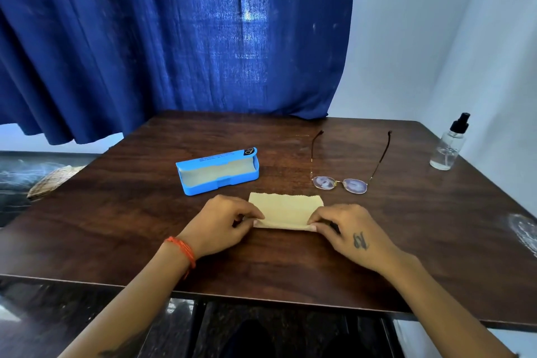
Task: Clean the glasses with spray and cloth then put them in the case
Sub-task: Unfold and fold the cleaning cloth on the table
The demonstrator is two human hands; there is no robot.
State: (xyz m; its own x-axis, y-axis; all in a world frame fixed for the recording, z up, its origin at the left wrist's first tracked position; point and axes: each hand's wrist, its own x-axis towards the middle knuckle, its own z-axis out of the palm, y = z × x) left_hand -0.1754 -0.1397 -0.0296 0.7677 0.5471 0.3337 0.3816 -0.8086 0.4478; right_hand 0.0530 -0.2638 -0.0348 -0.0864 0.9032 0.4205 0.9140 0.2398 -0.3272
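From your head camera, the only writing sits on the blue case [217, 170]: a small looped logo on a black patch at its right end and lines of dark print along the open lid, too small to read. The case lies open, just beyond and left of the cloth [286, 211]. Your left hand [220, 222] pinches the cloth's near left corner and your right hand [350, 229] pinches its near right corner, the cloth folded flat on the table [116, 212]. The glasses [345, 171] rest lenses down, temples open, just beyond and right of the cloth. The spray bottle [449, 145], clear with a black pump, stands well right of the cloth. The tabletop is dark wood grain; a blue curtain [174, 38] hangs behind it beside a white wall [436, 38].
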